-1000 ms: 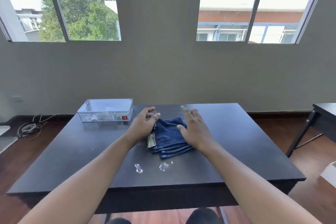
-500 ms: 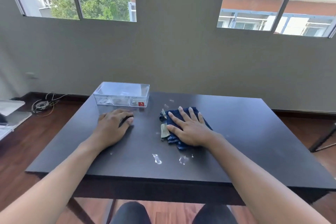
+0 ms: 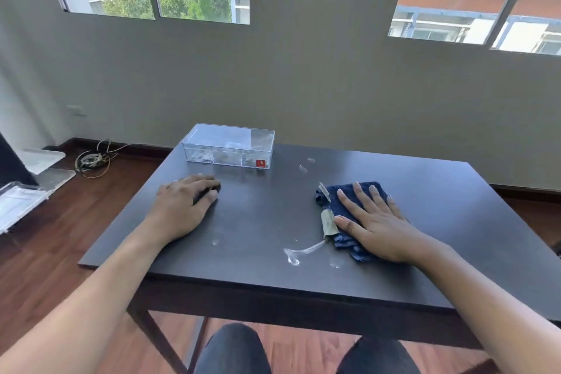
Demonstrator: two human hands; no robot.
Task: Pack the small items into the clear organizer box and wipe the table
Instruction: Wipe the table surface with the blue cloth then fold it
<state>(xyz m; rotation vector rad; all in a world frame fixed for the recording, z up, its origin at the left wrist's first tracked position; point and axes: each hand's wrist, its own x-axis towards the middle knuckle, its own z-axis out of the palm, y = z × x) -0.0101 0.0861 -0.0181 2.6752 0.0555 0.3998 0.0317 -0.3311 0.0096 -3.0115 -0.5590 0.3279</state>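
A clear organizer box (image 3: 228, 146) with small items inside and a red sticker stands at the back left of the dark table (image 3: 267, 222). My right hand (image 3: 372, 218) lies flat, fingers spread, pressing on a folded dark blue cloth (image 3: 331, 200) at the table's middle right. A tag hangs from the cloth's left edge. Just left of the cloth a wet smear (image 3: 299, 253) streaks the tabletop, and small droplets (image 3: 303, 165) lie behind the cloth. My left hand (image 3: 185, 203) rests palm down on the table in front of the box, fingers loosely curled, holding nothing visible.
Clear plastic trays (image 3: 27, 185) and a coil of cable (image 3: 92, 158) lie on the wooden floor to the left. A grey wall with windows runs behind the table. My knees (image 3: 233, 349) show under the table's front edge.
My right hand has slid the cloth to the right, leaving a wet streak where a puddle was. My left hand has stayed flat in front of the box. The camera has tilted down.
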